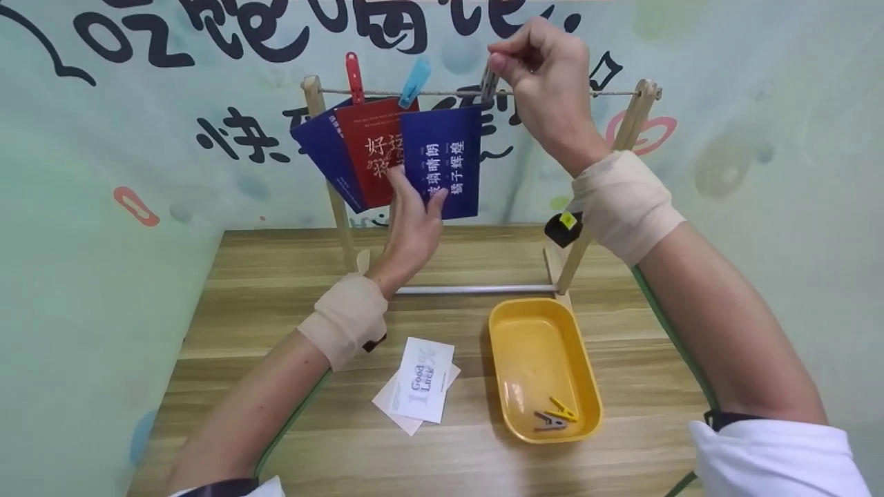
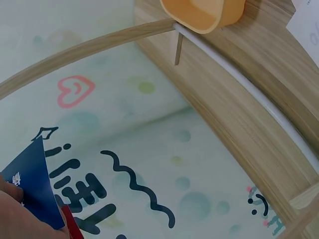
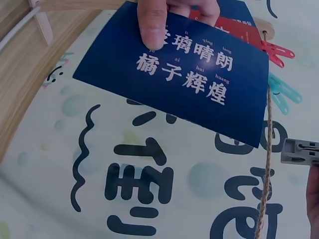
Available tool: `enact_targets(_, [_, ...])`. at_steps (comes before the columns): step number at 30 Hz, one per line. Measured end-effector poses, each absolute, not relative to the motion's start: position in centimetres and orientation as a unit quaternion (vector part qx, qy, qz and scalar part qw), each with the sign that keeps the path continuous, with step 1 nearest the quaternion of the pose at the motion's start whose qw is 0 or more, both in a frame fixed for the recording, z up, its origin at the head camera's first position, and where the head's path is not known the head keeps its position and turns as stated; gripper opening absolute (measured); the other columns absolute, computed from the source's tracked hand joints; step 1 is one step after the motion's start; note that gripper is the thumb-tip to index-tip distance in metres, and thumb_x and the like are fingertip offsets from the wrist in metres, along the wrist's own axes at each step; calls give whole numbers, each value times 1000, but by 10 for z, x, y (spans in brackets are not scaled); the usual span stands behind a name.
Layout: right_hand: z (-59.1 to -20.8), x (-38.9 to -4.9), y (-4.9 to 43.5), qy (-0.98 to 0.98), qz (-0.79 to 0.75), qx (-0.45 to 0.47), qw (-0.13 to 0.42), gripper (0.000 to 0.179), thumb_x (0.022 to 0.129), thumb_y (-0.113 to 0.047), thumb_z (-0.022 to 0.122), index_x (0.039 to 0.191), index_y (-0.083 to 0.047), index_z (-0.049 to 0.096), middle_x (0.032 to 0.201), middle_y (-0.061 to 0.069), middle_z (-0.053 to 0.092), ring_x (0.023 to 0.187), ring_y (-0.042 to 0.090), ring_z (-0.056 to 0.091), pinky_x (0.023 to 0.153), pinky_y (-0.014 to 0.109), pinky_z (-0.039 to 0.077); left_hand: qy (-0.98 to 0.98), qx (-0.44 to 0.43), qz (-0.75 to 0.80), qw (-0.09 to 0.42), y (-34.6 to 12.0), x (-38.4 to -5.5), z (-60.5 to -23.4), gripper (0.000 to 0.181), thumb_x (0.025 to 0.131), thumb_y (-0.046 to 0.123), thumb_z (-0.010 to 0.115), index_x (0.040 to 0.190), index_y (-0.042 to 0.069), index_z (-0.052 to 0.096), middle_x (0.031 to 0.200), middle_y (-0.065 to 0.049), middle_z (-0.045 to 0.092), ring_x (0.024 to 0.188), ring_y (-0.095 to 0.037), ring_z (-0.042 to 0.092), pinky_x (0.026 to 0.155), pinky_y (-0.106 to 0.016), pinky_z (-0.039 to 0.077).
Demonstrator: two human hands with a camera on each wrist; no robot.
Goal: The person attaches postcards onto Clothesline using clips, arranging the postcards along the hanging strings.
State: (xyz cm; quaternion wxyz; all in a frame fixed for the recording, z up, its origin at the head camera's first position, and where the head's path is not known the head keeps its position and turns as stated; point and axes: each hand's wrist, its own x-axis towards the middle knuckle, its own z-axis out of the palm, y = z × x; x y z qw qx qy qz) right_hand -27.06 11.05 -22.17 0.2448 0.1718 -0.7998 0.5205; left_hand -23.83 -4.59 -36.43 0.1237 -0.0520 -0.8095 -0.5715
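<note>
In the head view, my left hand (image 1: 416, 228) pinches a dark blue card (image 1: 459, 166) with white characters, its top edge just below the twine (image 1: 449, 92). My right hand (image 1: 556, 90) pinches a grey clothespin (image 3: 299, 152); the right wrist view shows its nose beside the twine, apart from the card. A red card (image 1: 373, 152), partly behind the held card, hangs under a red clothespin (image 1: 354, 77) and a blue clothespin (image 1: 414, 81). Behind it another dark blue card (image 1: 324, 152) fans out to the left.
A wooden frame (image 1: 632, 121) carries the twine, with a metal rod (image 1: 476, 290) low down. On the wood-grain table stands a yellow tray (image 1: 496, 345) holding a yellow clothespin (image 1: 565, 410) and a grey one. White cards (image 1: 425, 379) overlap to its left. A printed wall rises behind.
</note>
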Motion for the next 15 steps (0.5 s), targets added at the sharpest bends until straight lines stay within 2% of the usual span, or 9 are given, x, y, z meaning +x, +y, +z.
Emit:
enact_targets(2, [-220,-272,108,-797,524,171,246,6,95,-8,66,96,-4,71,94,0,70,80,4,60,74,16,49,-806,-55,-575,131,-46,-241,-364,58,103,16,52,149,7,17,145,-12,40,139,-22,42,122,-31,32])
enact_targets(7, [-219,-282,101,-800,527,162,239,9,95,-10,65,97,-5,71,95,-1,69,82,4,62,83,18,54,-802,-54,-578,140,-48,-248,-364,54,102,16,54,144,5,22,140,-14,46,134,-23,47,120,-31,35])
enact_targets(15, [-222,-295,96,-800,542,151,208,8,96,-11,64,96,-7,70,90,-8,64,83,7,60,81,20,52,-801,-49,-581,134,-49,-254,-366,53,103,19,53,144,6,22,140,-13,46,134,-22,47,119,-29,36])
